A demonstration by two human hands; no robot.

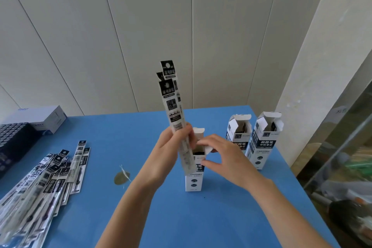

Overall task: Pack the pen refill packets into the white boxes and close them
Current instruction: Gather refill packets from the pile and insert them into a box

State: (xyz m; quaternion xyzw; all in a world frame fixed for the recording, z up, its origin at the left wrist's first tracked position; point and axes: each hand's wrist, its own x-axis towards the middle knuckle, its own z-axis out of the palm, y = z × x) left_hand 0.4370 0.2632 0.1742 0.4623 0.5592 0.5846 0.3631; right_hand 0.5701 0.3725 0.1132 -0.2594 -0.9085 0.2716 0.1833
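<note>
Blue table (141,217) holds spare packets (46,175) left of the left hand (173,143), which grips a tilted bundle of packets (173,110), lower ends against the open white box (193,179); the right hand (219,155) curls round its top. Straightening the bundle should ease insertion.

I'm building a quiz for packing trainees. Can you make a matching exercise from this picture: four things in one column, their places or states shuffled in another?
Things
1. packet bundle
2. packet pile
3. middle box
4. rightmost box

States
A. stands untouched, top flaps open
B. lies loose on the left side of the table
C. gripped by the left hand, raised
D. held at its open top by the right hand

Pairs: 1-C, 2-B, 3-D, 4-A
</note>
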